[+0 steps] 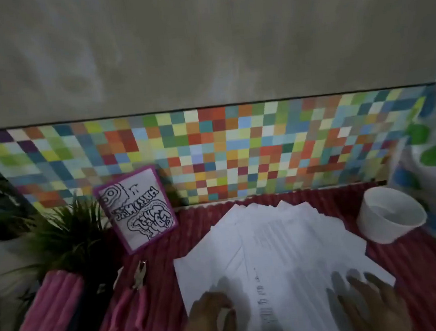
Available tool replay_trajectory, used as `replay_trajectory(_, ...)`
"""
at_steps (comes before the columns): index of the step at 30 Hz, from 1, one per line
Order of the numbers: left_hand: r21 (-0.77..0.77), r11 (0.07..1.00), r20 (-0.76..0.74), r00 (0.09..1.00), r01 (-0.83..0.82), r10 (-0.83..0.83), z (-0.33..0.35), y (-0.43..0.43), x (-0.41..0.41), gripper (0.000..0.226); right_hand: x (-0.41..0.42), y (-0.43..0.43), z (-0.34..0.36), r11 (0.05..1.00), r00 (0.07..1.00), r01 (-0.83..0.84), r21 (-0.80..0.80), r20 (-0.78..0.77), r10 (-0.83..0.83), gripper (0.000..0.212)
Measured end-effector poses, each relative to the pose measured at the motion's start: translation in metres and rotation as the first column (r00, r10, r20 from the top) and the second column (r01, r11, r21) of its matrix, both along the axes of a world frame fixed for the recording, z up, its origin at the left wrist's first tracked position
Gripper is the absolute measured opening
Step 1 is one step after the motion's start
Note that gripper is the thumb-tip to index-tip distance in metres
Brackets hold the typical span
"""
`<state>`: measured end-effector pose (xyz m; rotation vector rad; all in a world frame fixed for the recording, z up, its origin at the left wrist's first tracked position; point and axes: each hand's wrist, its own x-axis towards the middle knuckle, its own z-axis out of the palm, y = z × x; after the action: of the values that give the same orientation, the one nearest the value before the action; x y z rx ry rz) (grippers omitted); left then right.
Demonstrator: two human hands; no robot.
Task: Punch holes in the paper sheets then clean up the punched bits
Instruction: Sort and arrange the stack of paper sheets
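Head view, much blurred, shows one fanned pile of white paper sheets (270, 242) lying on a red ribbed table cover (428, 266); the single sheets overlap too much to count. Two hands rest on the near end of the pile. The right hand (371, 302) lies flat on the sheets with its fingers spread and straight. The left hand (213, 314) sits at the pile's near left edge with its fingers bent, but the blur hides whether it pinches a sheet or only rests there. Left of the sheets lies one hole punch (138, 289) shaped like pliers with pink handles, apart from the paper and touched by neither hand. Right of the sheets, just beyond their far corner, stands one white cup (390, 214), upright. Far left of the sheets one purple-bordered card (136, 208) leans against a wall of coloured squares (236, 143), with one green plant (68, 234) beside it.
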<state>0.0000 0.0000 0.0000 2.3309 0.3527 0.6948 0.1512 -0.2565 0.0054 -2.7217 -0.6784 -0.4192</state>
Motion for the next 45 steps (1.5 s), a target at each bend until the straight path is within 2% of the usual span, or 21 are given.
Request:
replay_trajectory(1, 0.015, 1.000, 0.036, 0.999, 0.015, -0.016, -0.003, 0.001, 0.007, 0.029, -0.002, -0.005, -0.006, 0.999, 0.996, -0.048, 0.012, -0.069, 0.049, 0.034)
replay_trajectory(2, 0.056, 0.998, 0.041, 0.999, 0.015, -0.017, -0.001, -0.004, 0.012, 0.029, -0.006, -0.007, -0.017, 0.995, 0.995, -0.102, 0.003, 0.012, 0.102, 0.030)
replay_trajectory(4, 0.181, 0.983, 0.032, 0.999, 0.030, -0.037, 0.001, -0.013, 0.027, 0.026, -0.015, -0.007, -0.017, 0.969, 0.971, -0.223, -0.106, 0.061, 0.230, 0.041)
replay_trajectory(6, 0.299, 0.954, -0.073, 0.997, 0.004, 0.018, -0.003, -0.025, 0.036, 0.038, -0.014, -0.019, -0.016, 0.945, 0.969, -0.221, -0.243, 0.053, 0.241, 0.058)
replay_trajectory(8, 0.251, 0.967, -0.212, 0.971, -0.052, 0.108, 0.003, -0.033, 0.039, 0.064, -0.022, -0.020, -0.021, 0.948, 0.994, -0.108, -0.298, -0.030, 0.104, 0.066)
replay_trajectory(9, 0.272, 0.958, -0.249, 0.954, -0.095, 0.166, 0.005, -0.036, 0.043, 0.073, -0.017, -0.025, -0.030, 0.959, 1.000, -0.019, -0.282, -0.017, 0.014, 0.068)
replay_trajectory(12, 0.260, 0.960, -0.362, 0.911, -0.106, 0.199, 0.009, -0.045, 0.052, 0.077, -0.022, -0.015, -0.030, 0.992, 0.956, 0.116, -0.059, -0.264, -0.127, 0.050)
replay_trajectory(14, 0.282, 0.954, -0.402, 0.890, -0.105, 0.217, 0.006, -0.046, 0.052, 0.066, -0.036, -0.005, -0.021, 0.979, 0.957, 0.201, 0.045, -0.223, -0.186, 0.031)
replay_trajectory(18, 0.281, 0.951, -0.349, 0.909, -0.129, 0.226, 0.003, -0.045, 0.044, 0.061, -0.039, -0.012, -0.027, 0.956, 0.961, 0.230, 0.184, -0.200, -0.192, 0.037)
replay_trajectory(19, 0.280, 0.949, -0.319, 0.919, -0.143, 0.232, 0.002, -0.046, 0.044, 0.061, -0.036, -0.013, -0.031, 0.947, 0.960, 0.247, 0.207, -0.187, -0.209, 0.033)
replay_trajectory(22, 0.237, 0.953, -0.266, 0.930, -0.190, 0.252, 0.001, -0.054, 0.046, 0.060, -0.032, -0.013, -0.032, 0.937, 0.967, 0.239, 0.256, -0.147, -0.206, 0.012)
replay_trajectory(27, 0.156, 0.963, -0.266, 0.929, -0.220, 0.256, 0.001, -0.059, 0.045, 0.051, -0.030, -0.015, -0.025, 0.902, 0.973, 0.207, 0.379, -0.176, -0.150, 0.037)
replay_trajectory(28, 0.134, 0.966, -0.260, 0.933, -0.219, 0.248, 0.002, -0.059, 0.045, 0.047, -0.025, -0.015, -0.023, 0.912, 0.969, 0.202, 0.357, -0.206, -0.134, 0.043)
replay_trajectory(31, -0.009, 0.987, -0.212, 0.965, -0.161, 0.156, 0.007, -0.058, 0.047, 0.032, 0.001, -0.022, -0.017, 0.928, 0.954, 0.151, 0.341, -0.295, -0.047, 0.088)
replay_trajectory(32, -0.085, 0.988, -0.207, 0.972, -0.131, 0.111, 0.009, -0.058, 0.048, 0.033, 0.005, -0.022, -0.006, 0.918, 0.939, 0.157, 0.364, -0.343, -0.025, 0.093)
replay_trajectory(34, -0.168, 0.980, -0.213, 0.975, -0.105, 0.067, 0.010, -0.057, 0.051, 0.043, 0.017, -0.018, 0.006, 0.878, 0.874, 0.229, 0.420, -0.486, 0.005, 0.091)
replay_trajectory(37, -0.217, 0.972, -0.196, 0.980, -0.088, 0.045, 0.006, -0.052, 0.051, 0.054, 0.032, -0.012, 0.015, 0.819, 0.816, 0.312, 0.481, -0.577, 0.027, 0.090)
replay_trajectory(39, -0.288, 0.956, -0.182, 0.983, -0.047, -0.006, 0.005, -0.048, 0.051, 0.047, 0.037, -0.005, 0.019, 0.827, 0.819, 0.290, 0.482, -0.572, 0.047, 0.084)
replay_trajectory(42, -0.362, 0.932, -0.136, 0.988, 0.021, -0.075, 0.006, -0.044, 0.051, 0.027, 0.045, -0.002, 0.025, 0.766, 0.827, 0.321, 0.557, -0.560, 0.061, 0.045)
replay_trajectory(43, -0.361, 0.932, -0.114, 0.990, 0.035, -0.081, 0.007, -0.045, 0.050, 0.023, 0.045, -0.004, 0.028, 0.761, 0.834, 0.313, 0.568, -0.548, 0.067, 0.038)
replay_trajectory(45, -0.346, 0.937, -0.078, 0.994, 0.043, -0.075, 0.009, -0.048, 0.049, 0.021, 0.045, -0.013, 0.032, 0.743, 0.823, 0.280, 0.607, -0.550, 0.139, 0.037)
